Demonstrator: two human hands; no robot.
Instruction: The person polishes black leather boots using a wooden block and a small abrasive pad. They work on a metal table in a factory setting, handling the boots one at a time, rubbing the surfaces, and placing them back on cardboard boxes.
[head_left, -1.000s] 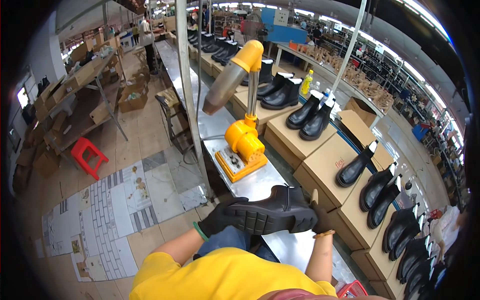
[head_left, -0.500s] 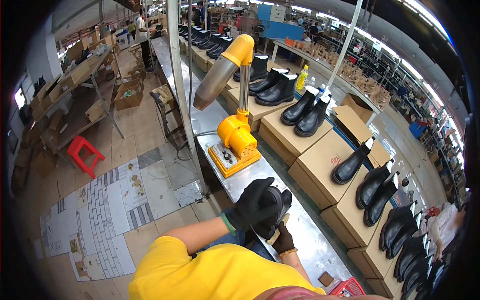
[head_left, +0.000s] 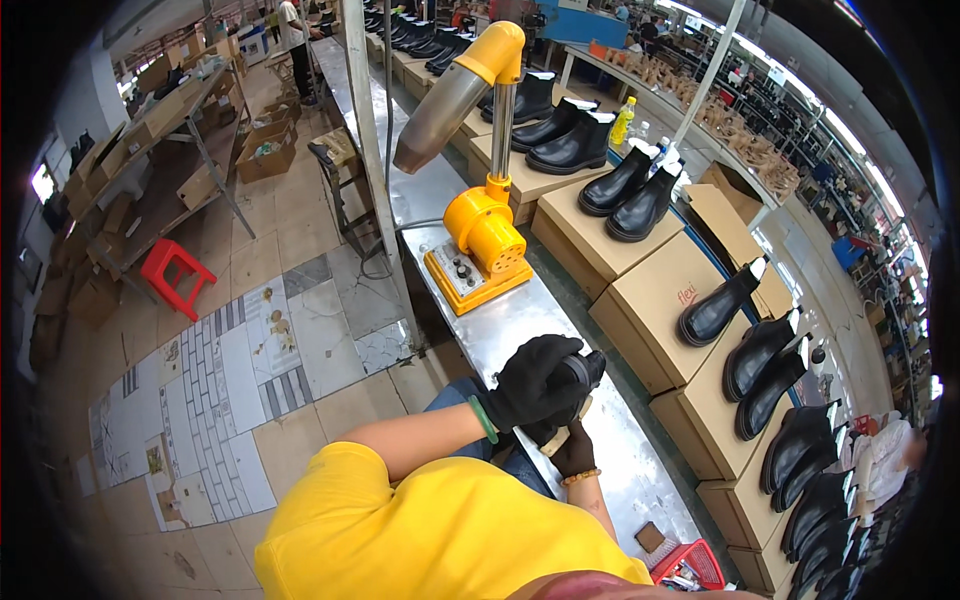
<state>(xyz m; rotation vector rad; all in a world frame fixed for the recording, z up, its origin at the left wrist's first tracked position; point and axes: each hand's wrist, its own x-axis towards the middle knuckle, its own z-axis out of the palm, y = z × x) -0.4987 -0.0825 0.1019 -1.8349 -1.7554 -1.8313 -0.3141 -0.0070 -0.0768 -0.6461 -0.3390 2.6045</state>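
My left hand [head_left: 540, 382], in a black glove, is closed around a black boot [head_left: 584, 372] held over the metal bench. The glove covers much of the boot, so only part of it shows. Close below, my right hand [head_left: 575, 452], dark-gloved too, grips a tan, wooden-looking piece [head_left: 556, 440] against the boot's lower side. What kind of tool that piece is cannot be made out.
Ahead on the metal bench [head_left: 640, 480] stands a yellow blower [head_left: 485, 235] with a metal nozzle. Cardboard boxes [head_left: 655, 300] carrying black boots [head_left: 643, 205] line the right. Near my right arm lie a small brown block [head_left: 650, 537] and a red basket [head_left: 692, 567].
My hands and the boot have shifted slightly, and the boot has turned so that less of its sole shows. The surroundings sit a little differently because the view has moved.
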